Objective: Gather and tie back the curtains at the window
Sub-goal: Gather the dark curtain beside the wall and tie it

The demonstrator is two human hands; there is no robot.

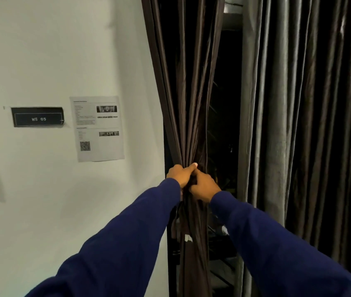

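A dark brown curtain [188, 93] hangs bunched into a narrow column at the window's left side. My left hand [181, 173] grips the gathered folds from the left, thumb laid across the front. My right hand [204, 186] grips the same bundle just below and to the right, touching the left hand. No tie-back shows between the fingers; whether one is there I cannot tell. Below the hands the curtain hangs straight down, with a small white tag [188, 238] on it. A second, grey curtain [303, 125] hangs spread out on the right.
A white wall [63, 50] fills the left, carrying a black "WS 05" plate [38, 116] and a printed paper sheet [97, 128]. Between the two curtains a dark window gap [227, 116] with a black frame shows. Both sleeves are dark blue.
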